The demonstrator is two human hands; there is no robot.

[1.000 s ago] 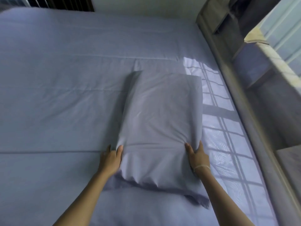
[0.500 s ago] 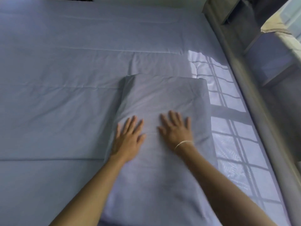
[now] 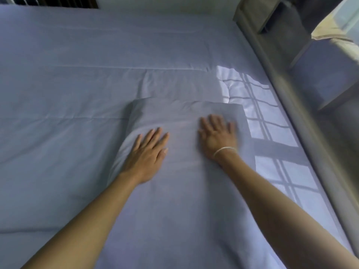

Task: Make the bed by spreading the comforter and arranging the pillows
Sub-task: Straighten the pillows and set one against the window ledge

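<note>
A pale lavender pillow [image 3: 180,200] lies flat on the bed, running from the bottom of the view up to the middle. The comforter [image 3: 77,84] of the same colour is spread smooth across the bed under it. My left hand [image 3: 147,154] rests palm down on the pillow's left upper part, fingers apart. My right hand [image 3: 217,136], with a thin band at the wrist, presses flat near the pillow's far right corner and looks slightly blurred. Neither hand holds anything.
A grey padded bed frame [image 3: 287,105] runs along the right side. Beyond it stand a bedside shelf [image 3: 320,80] and a window. Sunlight with a window-grid shadow [image 3: 268,121] falls on the comforter to the right of the pillow. Dark slats [image 3: 58,0] show at the top left.
Both hands left the pillow's sides, moved onto its top and slid toward its far end, palms flat. The view has shifted forward over the pillow.
</note>
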